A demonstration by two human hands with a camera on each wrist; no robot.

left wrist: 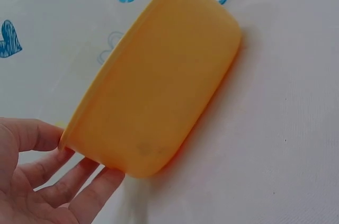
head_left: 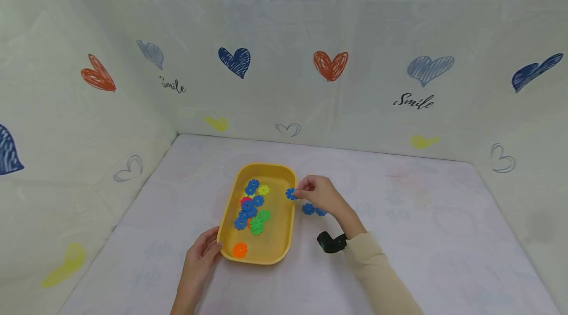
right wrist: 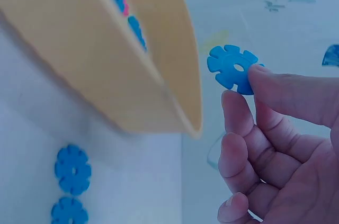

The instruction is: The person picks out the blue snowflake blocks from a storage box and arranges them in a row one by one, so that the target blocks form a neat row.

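Between thumb and forefinger my right hand [head_left: 320,193] pinches a blue notched disc [right wrist: 234,68], a flower-shaped piece with a small hole in its middle. In the head view it is at the right rim of a yellow tray [head_left: 284,236]. My left hand [head_left: 200,258] grips the tray's near left corner, thumb at the rim and fingers against the outer wall [left wrist: 153,75]. Inside the tray lie several discs: blue ones [head_left: 247,205], green ones [head_left: 257,227], a yellow one [head_left: 264,190], a pink one [head_left: 245,200] and an orange one [head_left: 240,250].
Two blue discs [head_left: 308,209] lie on the white tabletop [head_left: 399,265] right of the tray, below my right hand. A black strap-like object [head_left: 330,242] is at my right wrist. Behind the table stands a white curtain [head_left: 275,19] printed with hearts.
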